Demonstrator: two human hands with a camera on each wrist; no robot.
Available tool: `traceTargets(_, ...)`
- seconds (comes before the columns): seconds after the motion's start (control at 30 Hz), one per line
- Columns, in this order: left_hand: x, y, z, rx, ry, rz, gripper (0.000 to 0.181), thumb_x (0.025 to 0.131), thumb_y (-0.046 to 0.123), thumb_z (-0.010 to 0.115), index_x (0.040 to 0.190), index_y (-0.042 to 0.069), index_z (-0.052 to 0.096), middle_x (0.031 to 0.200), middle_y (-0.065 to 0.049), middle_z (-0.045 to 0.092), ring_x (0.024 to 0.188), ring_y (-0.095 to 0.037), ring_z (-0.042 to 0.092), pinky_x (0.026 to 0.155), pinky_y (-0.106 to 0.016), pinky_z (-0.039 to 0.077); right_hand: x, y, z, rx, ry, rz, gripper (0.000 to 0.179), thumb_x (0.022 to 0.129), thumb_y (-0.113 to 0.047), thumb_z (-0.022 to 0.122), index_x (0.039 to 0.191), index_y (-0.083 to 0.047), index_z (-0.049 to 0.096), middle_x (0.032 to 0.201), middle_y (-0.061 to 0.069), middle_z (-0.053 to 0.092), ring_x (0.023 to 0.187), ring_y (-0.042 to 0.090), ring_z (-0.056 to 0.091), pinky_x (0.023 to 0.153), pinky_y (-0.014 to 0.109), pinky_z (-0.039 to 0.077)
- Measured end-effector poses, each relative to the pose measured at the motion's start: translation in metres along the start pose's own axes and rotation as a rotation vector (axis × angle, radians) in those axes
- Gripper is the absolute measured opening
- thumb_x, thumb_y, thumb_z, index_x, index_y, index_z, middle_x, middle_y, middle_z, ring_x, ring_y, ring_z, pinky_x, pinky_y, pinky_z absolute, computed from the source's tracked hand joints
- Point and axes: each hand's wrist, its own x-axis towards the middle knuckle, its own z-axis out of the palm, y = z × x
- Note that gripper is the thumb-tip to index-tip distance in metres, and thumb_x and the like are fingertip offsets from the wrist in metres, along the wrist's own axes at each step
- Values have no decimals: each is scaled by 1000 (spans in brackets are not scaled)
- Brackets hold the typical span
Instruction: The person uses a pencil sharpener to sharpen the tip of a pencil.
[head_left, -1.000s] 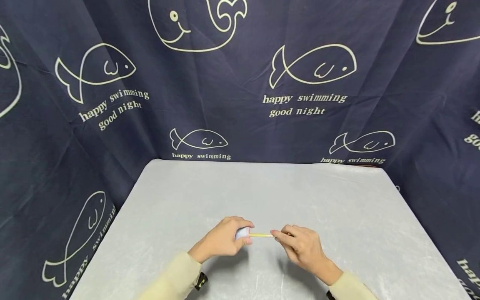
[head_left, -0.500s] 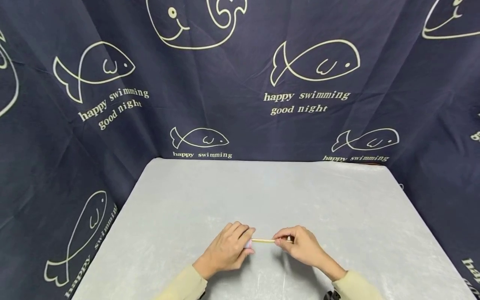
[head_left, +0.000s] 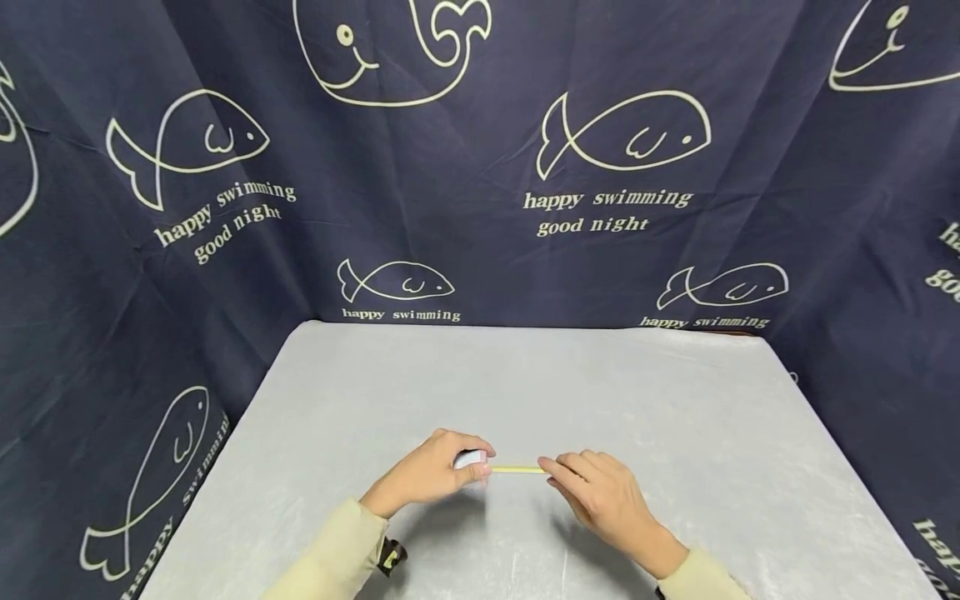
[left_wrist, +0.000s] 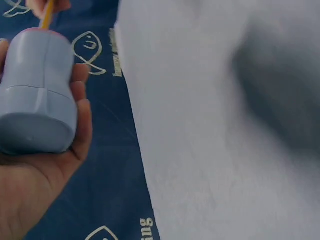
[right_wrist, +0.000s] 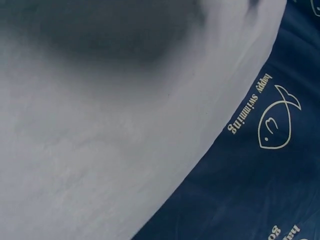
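The head camera looks forward and down from above the near side of the table (head_left: 525,375), taking in its top and the printed cloth (head_left: 480,167) behind it. The left wrist camera, much nearer, looks along the left hand (left_wrist: 30,195) past the table's edge; it shares this hand and the pale blue object (left_wrist: 37,95) with the head view. The right wrist camera faces the table closely, slanted, and shares table and cloth with both.

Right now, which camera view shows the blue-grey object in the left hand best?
The left wrist view: there the blue-grey object looks large, with its body and base showing. The head view shows a small part between the fingers; the right wrist view does not show it.
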Motion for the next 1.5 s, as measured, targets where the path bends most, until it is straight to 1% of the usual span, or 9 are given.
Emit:
traceTargets(0.2,4,-3,3,-92,-107,0,21,95,19,58,104,4,70,74,5,72,78,-3,58,78,-22,48,6,-3,0,28,80,-80,31,101,-16,44,93,-7,72,71,-4,55,52,2,36,47,10,29)
traceTargets(0.43,0,-5,12,-78,-30,11,20,89,15,64,104,5,71,83,0,71,75,-2,57,70,-21,49,11,-12,2,56,103,2,29,98,-22,52,82,-11,73,64,-7,52,48,-1,34,43,8,25)
traceTargets(0.57,-4,-7,22,54,69,82,26,83,15,68,107,4,69,92,-5,69,76,-6,57,67,-19,47,12,-19,-3,245,-189,401,11,86,-23,68,79,-19,75,61,-15,54,47,-6,34,43,9,28)
traceTargets(0.73,-15,-15,47,319,161,218,36,82,26,71,111,4,67,99,-5,68,88,-13,60,77,-25,50,13,-18,-4,738,-636,1050,12,83,-14,69,81,-5,76,61,-5,63,48,1,37,45,19,30)
traceTargets(0.9,-24,-25,67,533,255,362,42,81,34,72,111,6,66,99,-1,66,87,-11,57,78,-24,48,1,-10,5,1076,-800,1237,22,82,-5,62,87,15,70,54,-5,58,47,5,35,44,18,28)
traceTargets(1.0,-23,-27,65,606,290,408,41,82,36,70,111,7,66,99,0,65,88,-11,57,78,-24,47,-3,-7,7,1047,-798,1191,21,83,-6,62,87,13,70,57,-3,58,48,5,38,44,18,31)
traceTargets(1.17,-12,-16,41,552,236,331,42,88,38,64,114,4,65,101,-3,67,90,-13,60,80,-27,50,-2,-9,1,667,-597,834,12,85,-12,68,96,-9,72,71,-9,60,55,-2,44,49,18,38)
traceTargets(1.37,-1,-1,9,223,118,73,34,86,28,68,112,5,67,99,-4,68,82,-10,58,71,-23,49,3,-11,-2,139,-217,278,14,89,-17,65,101,-14,70,80,-11,63,60,-1,48,50,14,36)
traceTargets(1.5,6,4,-1,-15,3,-30,25,89,24,66,107,8,70,84,1,72,76,-3,56,71,-22,47,8,-9,-2,-50,-1,58,31,100,-28,47,93,-12,72,71,-7,57,52,4,41,46,15,30)
